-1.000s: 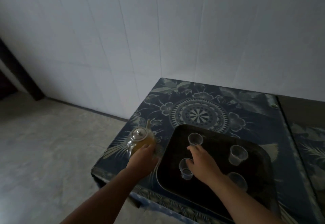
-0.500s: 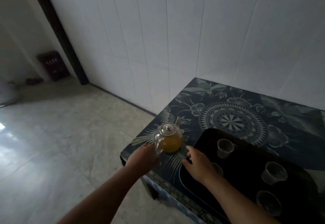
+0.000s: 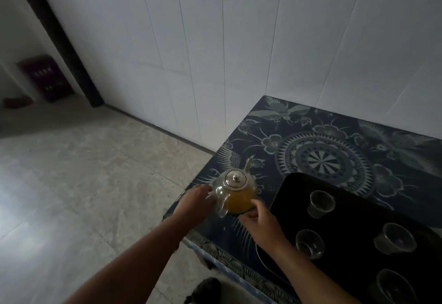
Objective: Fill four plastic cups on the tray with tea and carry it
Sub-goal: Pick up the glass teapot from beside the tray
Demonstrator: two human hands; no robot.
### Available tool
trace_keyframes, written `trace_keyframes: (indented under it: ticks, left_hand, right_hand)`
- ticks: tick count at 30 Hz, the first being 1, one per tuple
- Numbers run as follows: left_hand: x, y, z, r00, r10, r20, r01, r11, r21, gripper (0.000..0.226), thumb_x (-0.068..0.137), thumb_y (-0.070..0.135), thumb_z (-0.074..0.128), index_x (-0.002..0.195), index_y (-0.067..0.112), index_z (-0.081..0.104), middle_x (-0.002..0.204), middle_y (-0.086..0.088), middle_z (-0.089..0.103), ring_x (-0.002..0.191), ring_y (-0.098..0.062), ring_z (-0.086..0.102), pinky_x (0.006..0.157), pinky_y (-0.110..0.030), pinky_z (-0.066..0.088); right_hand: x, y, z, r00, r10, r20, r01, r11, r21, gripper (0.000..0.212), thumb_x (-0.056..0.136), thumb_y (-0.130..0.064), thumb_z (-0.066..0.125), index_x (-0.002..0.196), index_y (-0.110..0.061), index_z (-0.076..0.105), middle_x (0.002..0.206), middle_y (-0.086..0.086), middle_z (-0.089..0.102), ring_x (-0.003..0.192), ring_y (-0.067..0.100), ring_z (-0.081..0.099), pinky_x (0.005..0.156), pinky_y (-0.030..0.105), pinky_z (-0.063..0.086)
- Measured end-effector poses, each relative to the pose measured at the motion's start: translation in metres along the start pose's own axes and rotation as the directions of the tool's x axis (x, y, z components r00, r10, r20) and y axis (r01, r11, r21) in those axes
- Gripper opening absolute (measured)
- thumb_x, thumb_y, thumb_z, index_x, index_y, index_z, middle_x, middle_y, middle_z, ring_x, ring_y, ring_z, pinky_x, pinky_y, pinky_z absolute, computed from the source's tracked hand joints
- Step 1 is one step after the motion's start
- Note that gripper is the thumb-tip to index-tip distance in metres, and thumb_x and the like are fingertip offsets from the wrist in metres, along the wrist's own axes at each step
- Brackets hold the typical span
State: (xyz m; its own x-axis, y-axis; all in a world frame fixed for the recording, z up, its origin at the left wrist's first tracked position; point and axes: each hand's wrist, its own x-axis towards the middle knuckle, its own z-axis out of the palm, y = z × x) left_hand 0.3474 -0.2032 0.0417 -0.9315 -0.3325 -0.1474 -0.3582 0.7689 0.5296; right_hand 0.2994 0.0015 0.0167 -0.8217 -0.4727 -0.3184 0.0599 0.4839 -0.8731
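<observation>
From the head camera, in dim light: the glass teapot (image 3: 235,191), amber tea inside and a metal lid (image 3: 236,179) on top, is upright at the near left corner of the counter (image 3: 323,134), just left of the black tray (image 3: 296,184).

The left hand (image 3: 196,204) is right at the pot's clear handle (image 3: 221,205), fingers reaching into it, but I cannot tell whether they are wrapped round the glass.

The right hand (image 3: 260,222) is in on the other side. Its fingers are loosely curved, with the tips against the pot's lower wall and nothing gripped.

On the tray stand four clear plastic cups, all upright and apart: far-left cup (image 3: 320,203), near-left cup (image 3: 309,244), far-right cup (image 3: 394,238) and near-right cup (image 3: 392,284). The right forearm crosses the tray's near-left corner.
</observation>
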Motion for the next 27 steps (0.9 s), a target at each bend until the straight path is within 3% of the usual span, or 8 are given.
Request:
trace_keyframes:
  ticks: [7, 11, 13, 15, 20, 22, 24, 27]
  left_hand:
    - [0.112, -0.039, 0.002, 0.997, 0.052, 0.058, -0.043, 0.988, -0.148, 0.018, 0.103, 0.026, 0.056, 0.096, 0.018, 0.070, 0.082, 0.006, 0.064, 0.080, -0.015, 0.064, 0.061, -0.021, 0.042]
    - [0.159, -0.046, 0.010, 0.984, 0.057, 0.170, -0.018, 0.975, -0.220, 0.021, 0.103, 0.024, 0.057, 0.108, 0.008, 0.070, 0.094, -0.006, 0.068, 0.090, -0.025, 0.065, 0.076, -0.033, 0.048]
    - [0.176, -0.045, 0.016, 0.971, 0.085, 0.223, -0.027, 0.967, -0.252, 0.023, 0.103, 0.027, 0.058, 0.113, 0.010, 0.070, 0.098, -0.004, 0.068, 0.095, -0.023, 0.066, 0.080, -0.032, 0.048]
    - [0.190, -0.043, 0.023, 0.952, 0.113, 0.284, -0.029, 0.958, -0.285, 0.025, 0.102, 0.032, 0.059, 0.114, 0.013, 0.070, 0.101, -0.002, 0.069, 0.095, -0.019, 0.065, 0.081, -0.031, 0.046]
    - [0.216, -0.038, 0.040, 0.902, 0.156, 0.403, -0.009, 0.940, -0.342, 0.024, 0.100, 0.036, 0.060, 0.109, 0.016, 0.069, 0.098, -0.002, 0.072, 0.092, -0.020, 0.069, 0.088, -0.042, 0.057]
    - [0.224, -0.036, 0.045, 0.883, 0.169, 0.437, 0.000, 0.932, -0.361, 0.031, 0.100, 0.040, 0.059, 0.119, 0.016, 0.067, 0.105, -0.002, 0.072, 0.097, -0.019, 0.069, 0.091, -0.042, 0.058]
    - [0.231, -0.033, 0.050, 0.869, 0.176, 0.462, 0.013, 0.926, -0.377, 0.036, 0.101, 0.040, 0.059, 0.125, 0.015, 0.065, 0.112, -0.004, 0.071, 0.101, -0.021, 0.068, 0.090, -0.040, 0.056]
    - [0.238, -0.027, 0.056, 0.843, 0.218, 0.492, 0.006, 0.910, -0.414, 0.034, 0.102, 0.036, 0.059, 0.125, 0.013, 0.067, 0.111, -0.004, 0.071, 0.100, -0.018, 0.067, 0.082, -0.032, 0.052]
  right_hand:
    - [0.039, -0.009, 0.050, 0.958, 0.240, -0.156, -0.173, 0.919, 0.355, 0.056, 0.095, -0.020, 0.070, 0.143, -0.017, 0.042, 0.106, 0.001, 0.072, 0.091, 0.010, 0.071, 0.074, 0.018, 0.051]
    - [0.042, -0.023, 0.068, 0.894, 0.381, -0.235, -0.218, 0.828, 0.516, 0.054, 0.096, -0.023, 0.067, 0.139, -0.026, 0.034, 0.101, 0.010, 0.076, 0.078, 0.008, 0.071, 0.073, 0.017, 0.046]
    - [0.045, -0.027, 0.076, 0.861, 0.433, -0.267, -0.231, 0.800, 0.554, 0.075, 0.089, -0.042, 0.073, 0.147, -0.022, 0.029, 0.111, 0.013, 0.074, 0.088, 0.005, 0.070, 0.079, 0.016, 0.044]
    - [0.048, -0.027, 0.083, 0.827, 0.471, -0.306, -0.234, 0.785, 0.574, 0.121, 0.065, -0.068, 0.077, 0.159, -0.018, 0.020, 0.122, 0.011, 0.072, 0.096, 0.009, 0.073, 0.089, 0.025, 0.044]
    - [0.059, -0.032, 0.099, 0.718, 0.599, -0.354, -0.216, 0.676, 0.704, 0.111, 0.079, -0.053, 0.079, 0.162, -0.018, 0.015, 0.148, 0.011, 0.053, 0.080, 0.009, 0.075, 0.092, 0.033, 0.050]
    - [0.067, -0.035, 0.103, 0.693, 0.616, -0.375, -0.197, 0.662, 0.723, 0.119, 0.065, -0.063, 0.083, 0.158, -0.019, 0.025, 0.138, 0.004, 0.057, 0.095, 0.014, 0.072, 0.093, 0.034, 0.051]
    - [0.073, -0.043, 0.103, 0.660, 0.624, -0.419, -0.173, 0.668, 0.724, 0.102, 0.072, -0.060, 0.080, 0.154, -0.020, 0.033, 0.134, 0.000, 0.059, 0.104, 0.013, 0.068, 0.084, 0.029, 0.055]
    - [0.081, -0.042, 0.107, 0.578, 0.646, -0.498, -0.190, 0.700, 0.688, 0.118, 0.055, -0.079, 0.079, 0.150, -0.020, 0.039, 0.138, 0.001, 0.061, 0.118, 0.019, 0.064, 0.099, 0.049, 0.056]
